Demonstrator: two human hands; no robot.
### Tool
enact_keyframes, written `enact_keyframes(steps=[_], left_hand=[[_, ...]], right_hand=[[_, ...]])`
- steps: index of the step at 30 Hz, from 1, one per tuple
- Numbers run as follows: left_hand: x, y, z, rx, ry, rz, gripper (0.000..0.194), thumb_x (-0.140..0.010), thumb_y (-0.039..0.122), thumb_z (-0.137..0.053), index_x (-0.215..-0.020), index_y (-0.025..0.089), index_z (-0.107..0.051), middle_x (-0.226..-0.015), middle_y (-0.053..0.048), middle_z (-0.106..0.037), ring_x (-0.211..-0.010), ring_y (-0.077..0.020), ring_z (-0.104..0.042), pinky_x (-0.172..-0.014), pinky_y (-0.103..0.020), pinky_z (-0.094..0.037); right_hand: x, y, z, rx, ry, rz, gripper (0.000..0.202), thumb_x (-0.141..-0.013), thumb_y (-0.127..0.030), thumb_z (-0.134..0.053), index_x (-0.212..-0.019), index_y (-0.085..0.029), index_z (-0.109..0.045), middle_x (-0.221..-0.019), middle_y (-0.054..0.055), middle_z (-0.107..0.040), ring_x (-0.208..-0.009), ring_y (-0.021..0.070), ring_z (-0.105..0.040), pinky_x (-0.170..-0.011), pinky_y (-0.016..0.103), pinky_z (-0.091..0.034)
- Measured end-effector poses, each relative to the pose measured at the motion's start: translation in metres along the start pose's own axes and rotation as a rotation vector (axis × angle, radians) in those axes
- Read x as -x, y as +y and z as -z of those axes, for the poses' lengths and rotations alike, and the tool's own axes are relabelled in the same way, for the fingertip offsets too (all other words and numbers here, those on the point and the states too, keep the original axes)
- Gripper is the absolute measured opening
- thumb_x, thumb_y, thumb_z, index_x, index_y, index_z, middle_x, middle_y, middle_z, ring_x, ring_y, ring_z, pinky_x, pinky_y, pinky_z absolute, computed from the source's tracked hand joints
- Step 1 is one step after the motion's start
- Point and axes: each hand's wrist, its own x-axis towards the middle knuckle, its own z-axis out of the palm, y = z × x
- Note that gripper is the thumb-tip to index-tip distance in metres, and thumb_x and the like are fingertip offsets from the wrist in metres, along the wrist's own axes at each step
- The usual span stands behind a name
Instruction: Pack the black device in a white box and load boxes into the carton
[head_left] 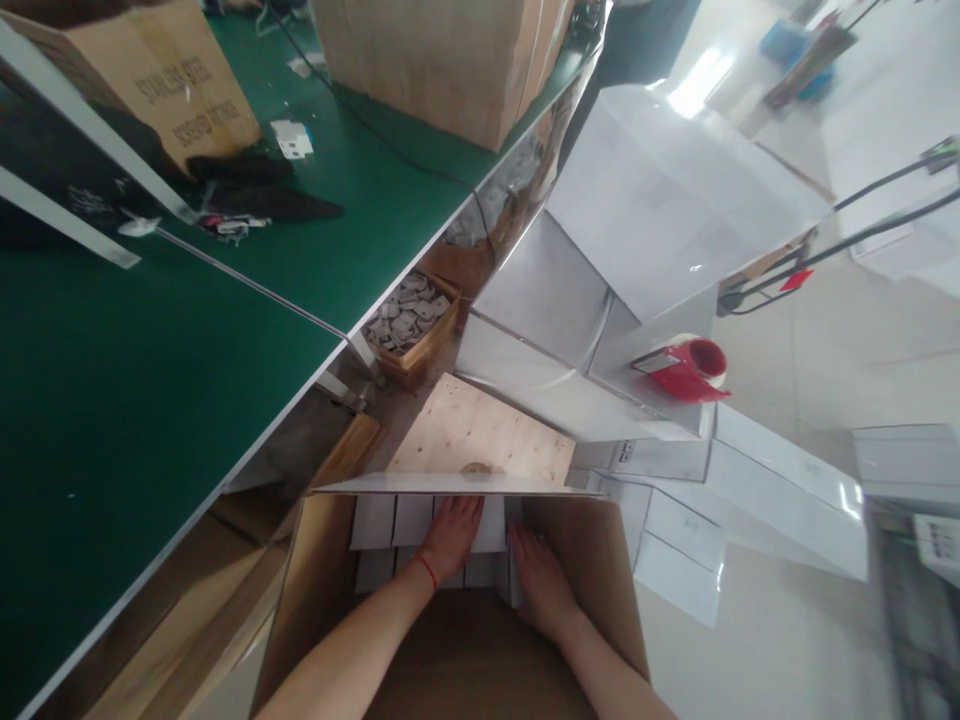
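Note:
Both hands reach down into an open cardboard carton [465, 650]. Inside it, white boxes [412, 522] stand in rows along the far wall. My left hand [452, 535], with a red string on its wrist, rests on the tops of these boxes with its fingers stretched out. At the right side of the carton, my right hand [538, 575] lies with straight fingers along a narrow white box [513, 565]. Its palm faces the row, close to the right wall. The lower ends of the boxes are hidden.
A green workbench [225, 420] runs along the left, bearing a large carton [427, 60]. Below its edge stands a wooden crate [416, 360] of metal pieces. A plywood board [480, 435] lies beyond my carton. White cartons [540, 290] and a red roll [690, 368] are at right.

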Motion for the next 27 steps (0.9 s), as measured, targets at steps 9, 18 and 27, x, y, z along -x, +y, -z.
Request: enact_keyframes(steps=[9, 18, 27], left_hand=[[-0.015, 0.013, 0.014, 0.017, -0.007, -0.008, 0.096, -0.075, 0.03, -0.074, -0.154, 0.001, -0.027, -0.163, -0.024, -0.031, -0.15, -0.0364, -0.03, -0.124, -0.05, -0.029], [-0.007, 0.022, 0.007, -0.046, 0.1, 0.052, 0.062, -0.091, 0.016, -0.051, -0.15, 0.005, -0.039, -0.157, -0.022, -0.043, -0.149, -0.0351, -0.034, -0.121, -0.057, -0.033], [0.033, 0.024, -0.043, 0.193, -0.149, -0.11, 0.035, -0.09, 0.005, -0.044, -0.111, 0.009, -0.071, -0.116, -0.019, -0.073, -0.113, -0.0301, -0.067, -0.099, -0.046, -0.055]], right_hand=[[-0.02, -0.004, 0.011, 0.029, -0.065, 0.027, 0.107, -0.05, -0.006, -0.085, -0.147, 0.001, -0.041, -0.147, 0.028, -0.049, -0.137, 0.0407, -0.044, -0.122, 0.049, -0.031], [-0.041, -0.006, 0.019, 0.088, -0.117, 0.039, 0.115, -0.033, -0.005, -0.097, -0.138, -0.002, -0.052, -0.136, 0.027, -0.057, -0.124, 0.0423, -0.054, -0.111, 0.048, -0.044], [-0.028, -0.011, 0.029, 0.114, -0.112, -0.014, 0.123, -0.034, -0.014, -0.099, -0.144, -0.005, -0.045, -0.137, 0.027, -0.055, -0.123, 0.0415, -0.052, -0.109, 0.049, -0.042]])
